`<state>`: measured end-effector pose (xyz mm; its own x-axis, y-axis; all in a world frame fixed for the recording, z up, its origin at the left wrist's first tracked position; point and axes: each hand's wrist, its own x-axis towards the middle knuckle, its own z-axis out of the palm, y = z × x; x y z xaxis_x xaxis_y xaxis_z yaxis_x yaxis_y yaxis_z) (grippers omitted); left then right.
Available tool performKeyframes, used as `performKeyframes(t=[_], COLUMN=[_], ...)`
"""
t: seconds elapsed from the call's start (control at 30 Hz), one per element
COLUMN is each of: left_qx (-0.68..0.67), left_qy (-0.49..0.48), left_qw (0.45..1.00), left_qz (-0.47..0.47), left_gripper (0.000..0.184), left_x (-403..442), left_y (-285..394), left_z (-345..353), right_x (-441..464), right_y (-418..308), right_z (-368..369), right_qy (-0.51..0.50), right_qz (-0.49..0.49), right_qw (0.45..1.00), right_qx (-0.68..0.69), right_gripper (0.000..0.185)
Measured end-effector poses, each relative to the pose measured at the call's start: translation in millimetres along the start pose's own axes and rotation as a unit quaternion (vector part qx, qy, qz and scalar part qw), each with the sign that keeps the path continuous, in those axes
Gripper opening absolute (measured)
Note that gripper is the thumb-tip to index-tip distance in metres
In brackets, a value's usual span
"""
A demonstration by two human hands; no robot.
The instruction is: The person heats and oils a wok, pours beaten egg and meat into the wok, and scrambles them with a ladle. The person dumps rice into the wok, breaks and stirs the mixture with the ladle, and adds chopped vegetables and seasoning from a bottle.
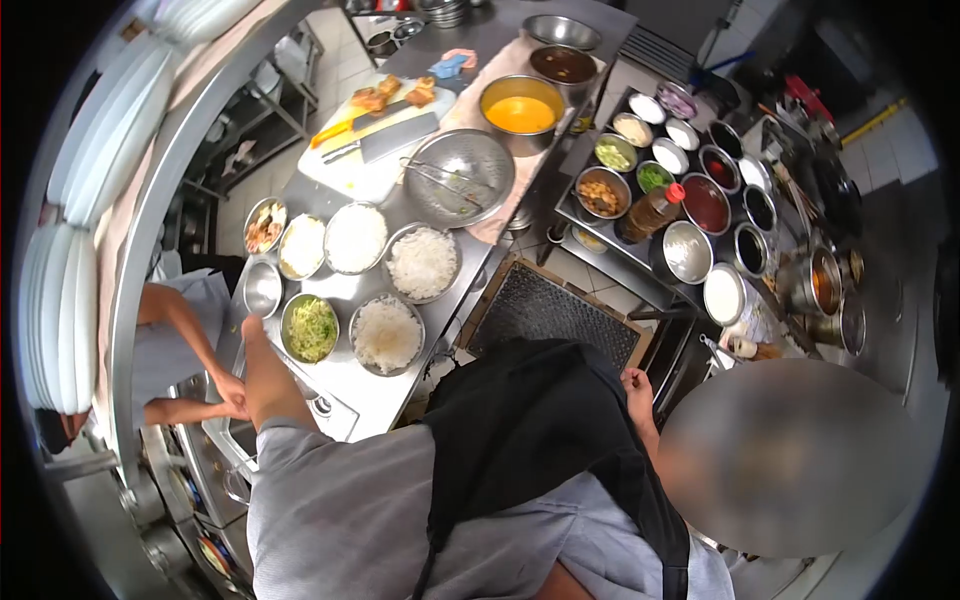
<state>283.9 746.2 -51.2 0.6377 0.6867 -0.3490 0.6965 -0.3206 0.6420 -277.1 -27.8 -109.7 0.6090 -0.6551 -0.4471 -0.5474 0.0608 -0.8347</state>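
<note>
My grey shirt and black cloth apron fill the lower middle of the frame. A blurred oval at lower right hides most of my right arm. The shiny steel tabletop runs up from centre left, partly behind me. At far left, stacked white plates fade into the dark border; a shelf's steel edge partly covers a person. My left arm stands at centre left, but I cannot see its hand or tell what those fingers do. Nearest it sit a round steel bowl of pale-green shreds and a smaller, shiny steel bowl. Centre right, my right hand has its fingers curled beside the apron; I cannot tell if they grasp anything.
</note>
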Motion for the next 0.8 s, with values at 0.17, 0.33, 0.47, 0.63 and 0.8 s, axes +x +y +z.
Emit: performKeyframes(t=[0.17,0.33,0.47,0.63,0.8], left_qx=[0.083,-0.116,-0.068,-0.064,0.013], left_qy=[0.401,-0.07,-0.524,-0.698,-0.723], left_qw=[0.826,0.755,0.56,0.348,0.175], left_qz=[0.387,0.641,0.638,0.622,0.668], left_gripper=[0.019,0.018,0.016,0.014,0.017], left_x=[-192.8,-420.6,-655.4,-911.6,-1074.0], left_y=[101.7,157.4,130.9,96.3,48.7], left_z=[37.6,203.9,309.5,333.6,345.0], right_x=[-31.7,-75.3,-94.0,-179.7,-232.4], right_y=[-3.1,17.4,116.1,112.5,185.8], right_z=[-17.5,-38.1,-30.3,-55.0,-8.1], right_qy=[0.05,0.066,0.105,0.147,0.286], right_qz=[0.088,0.111,0.048,0.172,0.218], right_qw=[0.991,0.983,0.986,0.972,0.921], right_qx=[0.085,0.129,0.116,0.056,0.15], right_gripper=[0.02,0.024,0.024,0.03,0.028])
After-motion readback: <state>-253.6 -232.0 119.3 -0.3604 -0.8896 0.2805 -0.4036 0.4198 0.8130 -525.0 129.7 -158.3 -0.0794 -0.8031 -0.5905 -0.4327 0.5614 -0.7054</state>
